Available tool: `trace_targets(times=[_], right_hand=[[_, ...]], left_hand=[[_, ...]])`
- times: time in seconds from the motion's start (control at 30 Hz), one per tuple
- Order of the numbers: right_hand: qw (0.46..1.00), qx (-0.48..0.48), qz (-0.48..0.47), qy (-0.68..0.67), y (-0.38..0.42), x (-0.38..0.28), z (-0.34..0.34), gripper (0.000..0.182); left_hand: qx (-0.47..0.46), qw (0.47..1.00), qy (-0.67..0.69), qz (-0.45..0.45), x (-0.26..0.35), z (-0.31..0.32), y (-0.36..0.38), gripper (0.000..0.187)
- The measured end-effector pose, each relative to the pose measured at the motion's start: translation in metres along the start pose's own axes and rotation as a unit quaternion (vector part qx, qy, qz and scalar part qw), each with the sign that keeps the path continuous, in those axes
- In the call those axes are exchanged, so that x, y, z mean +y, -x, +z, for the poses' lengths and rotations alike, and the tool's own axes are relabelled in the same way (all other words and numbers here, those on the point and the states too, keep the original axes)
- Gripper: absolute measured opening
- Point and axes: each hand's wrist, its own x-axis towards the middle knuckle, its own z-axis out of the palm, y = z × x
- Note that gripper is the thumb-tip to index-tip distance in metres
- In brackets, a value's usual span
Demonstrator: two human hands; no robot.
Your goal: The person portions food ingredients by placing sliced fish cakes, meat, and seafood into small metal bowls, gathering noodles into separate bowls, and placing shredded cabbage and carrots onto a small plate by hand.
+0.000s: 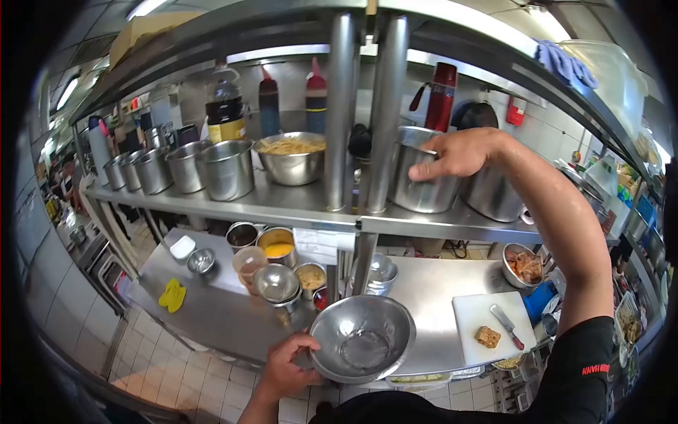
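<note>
Left hand (289,364) grips steel bowl (364,314) at its rim. Right hand (459,153), partly open, overlaps pot (422,191) beside shelf post (388,113); contact indeterminate

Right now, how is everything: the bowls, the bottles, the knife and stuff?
Shiny bowl: held by the left hand, opening up
Stringy-food bowl: heaped
Squeeze bottles: upright
Big dark bottle: upright, partly full
Red flask: upright
Knife: lying on the board
Brown food: beside the knife
</note>
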Motion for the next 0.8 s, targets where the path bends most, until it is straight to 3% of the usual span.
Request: trace_targets(times=[0.07,0.1,0.2,0.3,0.37,0.43,0.53,0.57,0.63,0.7,0.77,0.8], right_hand=[[0.985,-0.025,-0.028,-0.171,-0.003,0.008,0.001,0.09],[0.982,-0.007,-0.034,-0.186,-0.018,-0.002,0.009,0.09],[0.954,0.168,-0.033,-0.248,-0.03,0.008,0.023,0.083],[0.948,0.176,-0.069,-0.256,-0.024,0.007,0.019,0.07],[0.909,0.21,-0.094,-0.346,-0.032,0.023,0.02,0.059],[0.915,0.229,-0.07,-0.324,-0.024,0.019,0.016,0.054],[0.845,0.429,-0.037,-0.318,-0.033,0.028,0.019,0.057],[0.844,0.429,-0.033,-0.319,-0.016,0.013,0.015,0.057],[0.852,0.315,-0.008,-0.417,0.034,-0.035,0.013,0.058],[0.887,0.259,-0.231,-0.304,0.038,-0.05,0.042,0.057],[0.901,0.174,-0.27,-0.291,0.041,-0.062,0.081,0.053],[0.932,0.106,-0.231,-0.26,0.048,-0.07,0.086,0.052]], left_hand=[[0.019,1.0,0.011,0.015,0.017,0.006,-0.004,0.053],[0.01,1.0,-0.011,0.019,0.012,-0.027,-0.01,0.053],[0.007,0.997,0.067,0.037,0.011,-0.027,-0.019,0.051],[-0.024,0.996,0.068,0.054,0.021,-0.029,-0.04,0.051],[-0.07,0.989,0.045,0.119,0.035,-0.025,-0.066,0.051],[-0.087,0.988,0.062,0.112,0.035,-0.019,-0.082,0.051],[-0.123,0.98,0.11,0.108,0.051,-0.011,-0.105,0.052],[-0.128,0.98,0.111,0.107,0.053,-0.01,-0.11,0.052],[-0.148,0.974,0.142,0.092,0.054,-0.005,-0.121,0.051],[-0.154,0.976,0.129,0.081,0.06,-0.001,-0.128,0.052],[-0.149,0.98,0.077,0.11,0.067,0.004,-0.133,0.053],[-0.149,0.982,0.054,0.098,0.07,0.005,-0.132,0.054]])
